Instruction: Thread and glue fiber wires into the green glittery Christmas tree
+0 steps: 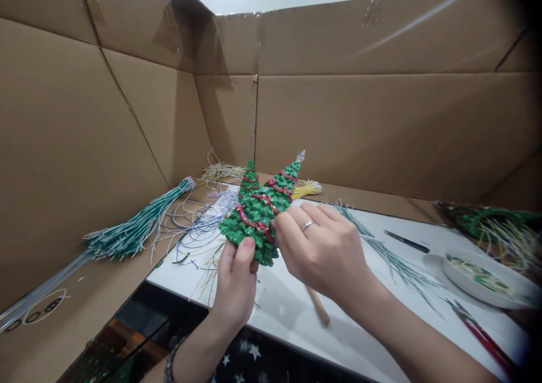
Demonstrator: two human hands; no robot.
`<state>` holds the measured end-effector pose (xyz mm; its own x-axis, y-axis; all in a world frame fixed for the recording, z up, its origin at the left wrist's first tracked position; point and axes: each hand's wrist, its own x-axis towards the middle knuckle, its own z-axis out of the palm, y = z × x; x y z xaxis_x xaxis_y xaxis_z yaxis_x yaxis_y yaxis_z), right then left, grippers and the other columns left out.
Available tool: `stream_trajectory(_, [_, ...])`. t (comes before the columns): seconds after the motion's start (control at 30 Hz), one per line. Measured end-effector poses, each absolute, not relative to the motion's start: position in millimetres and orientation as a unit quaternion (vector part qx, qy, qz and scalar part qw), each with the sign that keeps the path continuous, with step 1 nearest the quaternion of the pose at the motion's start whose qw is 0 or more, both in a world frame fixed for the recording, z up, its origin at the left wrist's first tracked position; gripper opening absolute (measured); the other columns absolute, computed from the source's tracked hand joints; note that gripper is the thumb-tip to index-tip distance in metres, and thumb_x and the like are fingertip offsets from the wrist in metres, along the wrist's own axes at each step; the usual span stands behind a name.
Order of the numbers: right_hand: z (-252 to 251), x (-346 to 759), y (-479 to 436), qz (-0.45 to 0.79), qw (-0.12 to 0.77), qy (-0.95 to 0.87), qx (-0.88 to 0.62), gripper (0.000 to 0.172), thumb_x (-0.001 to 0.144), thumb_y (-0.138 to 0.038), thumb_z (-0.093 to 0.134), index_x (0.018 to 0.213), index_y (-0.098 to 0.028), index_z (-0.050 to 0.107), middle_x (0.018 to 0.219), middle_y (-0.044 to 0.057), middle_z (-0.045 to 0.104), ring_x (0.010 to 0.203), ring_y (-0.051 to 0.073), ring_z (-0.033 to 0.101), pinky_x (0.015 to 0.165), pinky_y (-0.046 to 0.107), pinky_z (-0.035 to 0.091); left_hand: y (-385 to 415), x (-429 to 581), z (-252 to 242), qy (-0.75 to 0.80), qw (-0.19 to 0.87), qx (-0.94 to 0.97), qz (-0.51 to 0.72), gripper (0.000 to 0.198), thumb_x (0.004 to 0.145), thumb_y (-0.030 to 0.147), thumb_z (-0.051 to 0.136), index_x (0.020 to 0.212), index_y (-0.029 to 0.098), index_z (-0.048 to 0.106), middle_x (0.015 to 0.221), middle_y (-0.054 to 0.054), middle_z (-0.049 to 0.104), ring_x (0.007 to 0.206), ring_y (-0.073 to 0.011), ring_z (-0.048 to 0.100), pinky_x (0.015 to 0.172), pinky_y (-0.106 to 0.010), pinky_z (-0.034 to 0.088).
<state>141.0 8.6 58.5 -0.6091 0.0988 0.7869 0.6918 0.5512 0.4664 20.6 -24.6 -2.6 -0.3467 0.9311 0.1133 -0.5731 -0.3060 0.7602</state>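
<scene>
In the head view, a glittery green Christmas tree figurine (256, 213) with two visible peaks and red garlands is held up over the white tabletop. One peak ends in a clear, pointed tip (301, 156). My left hand (237, 281) grips the figurine by its lower edge, thumb on the front. Against its right side, my right hand (319, 244), with a silver ring, is closed in a pinch. Whatever sits between those fingertips is hidden. Below the right hand a wooden stick (318, 307) shows; I cannot tell whether it is held.
Cardboard walls (381, 129) surround the white tabletop (288, 321). Green wires (139, 230) lie bundled at left, yellow wires (308, 188) behind, more green wires (389, 253) at right. Nearby are a black pen-like tool (406, 240), a white bowl (483, 281) of scraps and red-handled pliers (483, 335).
</scene>
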Motion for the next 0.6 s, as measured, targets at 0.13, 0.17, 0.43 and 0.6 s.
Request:
stream_trajectory(0.13, [60.1,142.3,8.0,-0.344,0.392,-0.812,-0.263,0.016,0.090,-0.016,0.052,0.075,-0.018,0.056,0.059,0.000,0.054,0.056,0.016,0.047,0.053,0.032,0.028,-23.3,18.7,-1.8,0.296,0.502,0.261,0.769,0.026,0.076,0.034,0.071,0.097,0.020,0.066,0.077,0.001,0.068,0.068,-0.0145,0.060,0.065,-0.027,0.046])
stream_trajectory(0.17, [62.0,144.5,7.8,-0.316,0.408,-0.815,-0.263,0.012,0.092,-0.019,0.052,0.082,-0.017,0.058,0.062,0.000,0.057,0.056,0.015,0.049,0.053,0.031,0.030,-22.7,18.1,-1.1,0.286,0.507,0.255,0.772,0.029,0.076,0.033,0.071,0.102,0.021,0.066,0.081,0.000,0.069,0.075,-0.0161,0.063,0.068,-0.027,0.047])
stream_trajectory(0.43, [37.3,206.6,-1.3,-0.288,0.403,-0.834,-0.243,0.042,0.083,-0.015,0.065,0.056,-0.021,0.034,0.048,-0.006,0.032,0.047,0.010,0.027,0.049,0.029,0.022,-17.6,13.4,2.5,0.217,0.592,0.227,0.742,0.028,0.086,0.032,0.063,0.111,0.020,0.068,0.110,-0.005,0.073,0.100,-0.0190,0.067,0.085,-0.029,0.052])
stream_trajectory(0.6, [-29.1,260.2,-6.5,-0.273,0.402,-0.801,-0.349,0.039,0.086,-0.016,0.060,0.056,-0.021,0.035,0.048,-0.005,0.034,0.046,0.011,0.031,0.050,0.027,0.026,-19.2,13.4,6.3,0.203,0.616,0.202,0.734,0.032,0.089,0.036,0.062,0.117,0.020,0.066,0.112,-0.006,0.072,0.102,-0.0187,0.066,0.091,-0.032,0.053])
